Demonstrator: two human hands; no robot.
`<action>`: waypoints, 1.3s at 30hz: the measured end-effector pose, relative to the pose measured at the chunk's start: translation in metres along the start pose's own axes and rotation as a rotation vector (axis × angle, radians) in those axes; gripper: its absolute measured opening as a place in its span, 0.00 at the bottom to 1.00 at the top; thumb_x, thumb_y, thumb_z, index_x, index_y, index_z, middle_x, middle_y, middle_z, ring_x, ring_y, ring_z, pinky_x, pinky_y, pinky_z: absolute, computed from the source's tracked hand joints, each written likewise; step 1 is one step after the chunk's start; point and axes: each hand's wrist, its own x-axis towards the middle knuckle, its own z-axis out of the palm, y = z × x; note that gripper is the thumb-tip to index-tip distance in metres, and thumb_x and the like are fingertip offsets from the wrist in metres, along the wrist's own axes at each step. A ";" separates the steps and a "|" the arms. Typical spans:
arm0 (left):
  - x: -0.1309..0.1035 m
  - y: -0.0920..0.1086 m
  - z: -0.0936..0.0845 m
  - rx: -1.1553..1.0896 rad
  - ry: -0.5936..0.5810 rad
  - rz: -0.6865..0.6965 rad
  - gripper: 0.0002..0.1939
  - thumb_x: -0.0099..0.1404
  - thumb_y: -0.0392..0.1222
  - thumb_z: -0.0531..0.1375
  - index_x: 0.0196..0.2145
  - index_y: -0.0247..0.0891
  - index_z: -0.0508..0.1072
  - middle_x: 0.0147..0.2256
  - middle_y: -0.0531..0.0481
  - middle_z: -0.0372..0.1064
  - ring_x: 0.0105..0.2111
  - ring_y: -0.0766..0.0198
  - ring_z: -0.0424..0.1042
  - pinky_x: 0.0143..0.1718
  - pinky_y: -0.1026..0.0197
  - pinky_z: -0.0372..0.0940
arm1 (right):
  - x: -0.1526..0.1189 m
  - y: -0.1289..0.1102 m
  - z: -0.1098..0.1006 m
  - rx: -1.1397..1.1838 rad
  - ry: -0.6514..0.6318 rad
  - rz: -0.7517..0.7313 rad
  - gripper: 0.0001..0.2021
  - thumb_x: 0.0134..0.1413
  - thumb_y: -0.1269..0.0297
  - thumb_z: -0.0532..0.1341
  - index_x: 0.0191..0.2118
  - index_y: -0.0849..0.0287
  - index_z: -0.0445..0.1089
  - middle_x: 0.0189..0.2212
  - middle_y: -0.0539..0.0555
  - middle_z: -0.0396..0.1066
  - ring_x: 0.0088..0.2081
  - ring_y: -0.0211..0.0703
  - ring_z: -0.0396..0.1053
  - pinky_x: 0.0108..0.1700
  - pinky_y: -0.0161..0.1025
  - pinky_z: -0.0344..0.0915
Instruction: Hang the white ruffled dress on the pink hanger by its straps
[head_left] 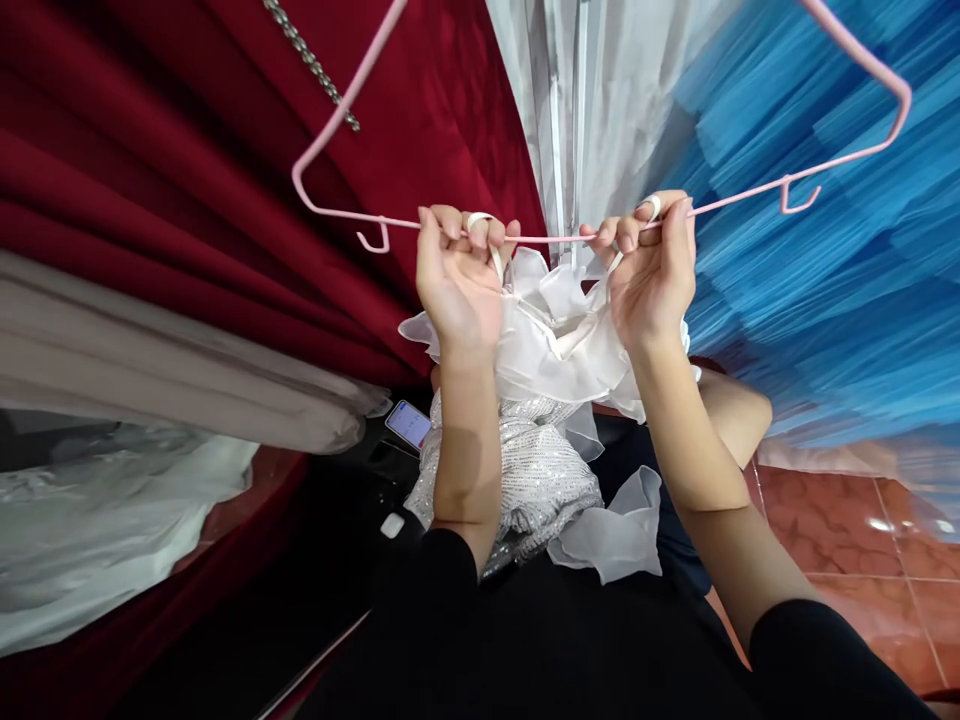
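Hanger (555,239), slim, pink and angular, spans the upper part of the frame; you pinch its straight bar with your left hand (469,270) and right hand (652,265). Narrow white straps (616,262) also loop through both grips, leading to the sheer-ruffled white garment with silver sequins (544,460), bunched at the centre below the bar. A lit rectangular phone (409,425) lies beside it, left of centre.

Relative to garment (551,470): hanger (553,239) beyond; phone (407,424) left, just beside; drape (210,180) farther left; tulle (817,270) right; floor (832,515) right.
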 end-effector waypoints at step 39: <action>-0.030 0.018 -0.016 0.301 0.431 0.744 0.11 0.56 0.24 0.49 0.30 0.38 0.63 0.32 0.52 0.55 0.27 0.68 0.58 0.30 0.62 0.55 | 0.006 -0.014 -0.011 -0.251 0.036 0.100 0.17 0.47 0.38 0.59 0.38 0.41 0.63 0.29 0.49 0.64 0.41 0.49 0.67 0.48 0.51 0.70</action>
